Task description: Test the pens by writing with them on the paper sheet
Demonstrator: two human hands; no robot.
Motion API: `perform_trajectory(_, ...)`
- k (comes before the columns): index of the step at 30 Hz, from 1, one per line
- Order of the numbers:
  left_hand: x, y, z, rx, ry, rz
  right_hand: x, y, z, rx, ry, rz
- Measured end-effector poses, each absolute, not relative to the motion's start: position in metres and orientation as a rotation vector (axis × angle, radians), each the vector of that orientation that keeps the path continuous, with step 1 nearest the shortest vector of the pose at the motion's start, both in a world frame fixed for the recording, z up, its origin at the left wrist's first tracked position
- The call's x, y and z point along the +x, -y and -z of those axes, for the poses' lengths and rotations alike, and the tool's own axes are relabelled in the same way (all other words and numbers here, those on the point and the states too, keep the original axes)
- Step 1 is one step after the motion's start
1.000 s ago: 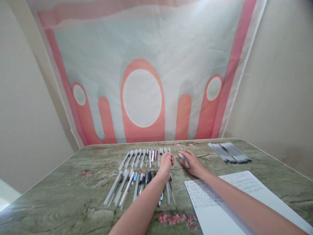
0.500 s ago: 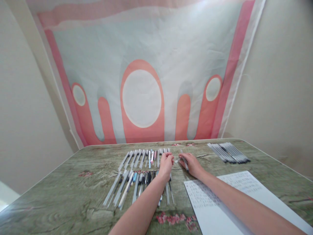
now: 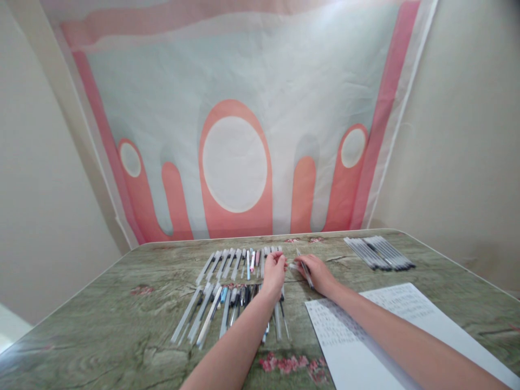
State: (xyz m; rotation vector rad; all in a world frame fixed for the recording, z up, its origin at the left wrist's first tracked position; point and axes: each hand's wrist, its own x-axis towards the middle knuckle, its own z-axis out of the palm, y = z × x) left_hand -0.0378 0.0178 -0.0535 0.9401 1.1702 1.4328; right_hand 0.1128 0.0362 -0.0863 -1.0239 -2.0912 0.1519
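My right hand (image 3: 319,273) is closed around a slim dark pen (image 3: 305,269), which slants with its thin end upward and away from me. At its fingertips a small pale, see-through piece (image 3: 292,266) points toward my left hand; its kind is unclear. My left hand (image 3: 274,273) is pinched just to the left of it, and whatever its fingers hold is hidden. Beneath my left wrist and forearm runs a near row of pens (image 3: 208,311) and clear caps or barrels, partly covered. Beyond it lies a far row of pens (image 3: 228,264), its right end by my left hand.
White sheets with handwriting (image 3: 337,330) lie under my right forearm. Farther right, a flat bundle of clear pens or refills with dark ends (image 3: 379,253) rests near the back of the wood-patterned table (image 3: 122,319). A printed pink and grey cloth (image 3: 235,65) hangs behind.
My hands stay close together and have barely moved. The pen in my right hand has shifted slightly left and tilts a little more.
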Motion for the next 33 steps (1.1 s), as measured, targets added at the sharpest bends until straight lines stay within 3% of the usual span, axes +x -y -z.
perform_trajectory(13,-0.036,-0.012,0.051,1.096,-1.058,-1.306,0.104,-0.015,0.064,-0.879,1.858,-0.068)
perform_trajectory(33,-0.038,-0.018,0.051,0.708,-0.849,-1.385,0.104,0.002,0.054,-0.665,2.026,0.021)
